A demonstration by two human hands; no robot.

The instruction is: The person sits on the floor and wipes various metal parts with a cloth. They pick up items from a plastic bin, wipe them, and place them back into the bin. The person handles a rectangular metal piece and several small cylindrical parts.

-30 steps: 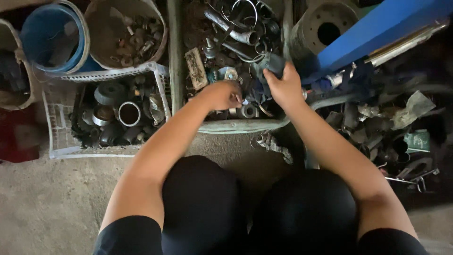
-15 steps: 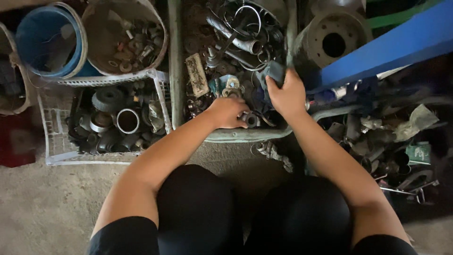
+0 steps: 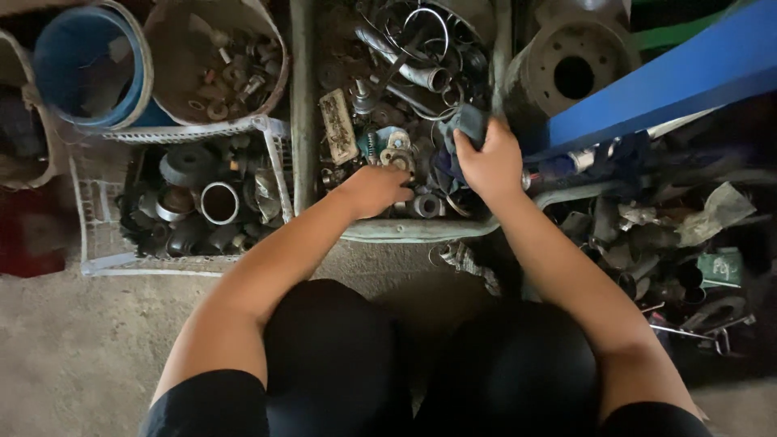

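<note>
I crouch over a long grey-green tray (image 3: 405,231) heaped with greasy metal parts, hoses and wire rings. My left hand (image 3: 376,190) reaches into the near end of the tray, fingers curled down among small parts beside a dark metal ring (image 3: 426,205); whether it grips anything is hidden. My right hand (image 3: 488,162) is closed on a dark cloth-like piece (image 3: 468,123) at the tray's right side, lifting it off the pile.
A white wire basket (image 3: 97,243) of rings and bearings sits to the left. Behind it stand a blue bucket (image 3: 93,69) and a tub of small parts (image 3: 218,65). A blue beam (image 3: 664,77), a drum-like casting (image 3: 571,69) and scattered scrap (image 3: 688,235) lie to the right.
My left hand dipped toward the tray's near edge, then shifted slightly back among the parts. My right hand has kept its hold on the dark piece.
</note>
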